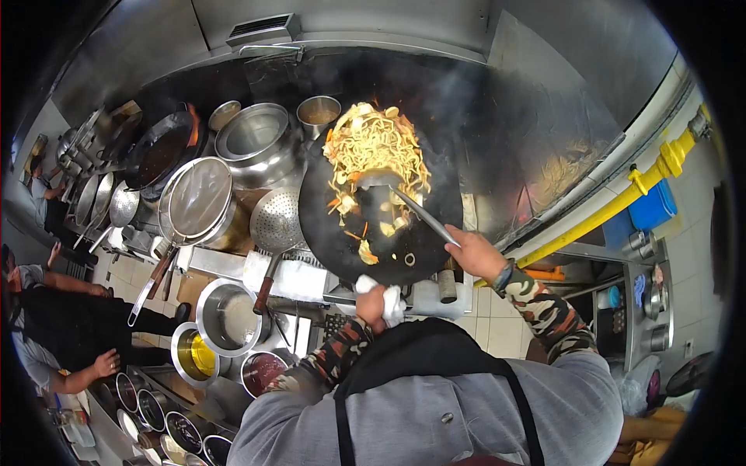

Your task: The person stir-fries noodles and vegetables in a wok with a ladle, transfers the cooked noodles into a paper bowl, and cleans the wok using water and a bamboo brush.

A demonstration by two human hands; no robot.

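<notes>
A large black wok (pixel 334 225) sits on the stove in front of me. Noodles (pixel 377 140) with vegetable pieces fill its far half, and a few loose bits lie nearer its front. My right hand (pixel 475 255) is closed round the handle of a wok ladle (pixel 423 210), whose bowl end rests against the near side of the noodles. At the wok's near edge, my left hand (pixel 373 307) grips a white cloth (pixel 392 303). The cloth hides whatever part of the wok may lie under it.
Left of the wok are a perforated skimmer (pixel 277 221), a mesh strainer (pixel 200 198) and a steel pot (pixel 252 136). Nearer me stand a large pot (pixel 229 314) and a bowl of yellow liquid (pixel 202 357). A yellow pipe (pixel 590 217) runs along the right. Other people (pixel 78 326) stand at far left.
</notes>
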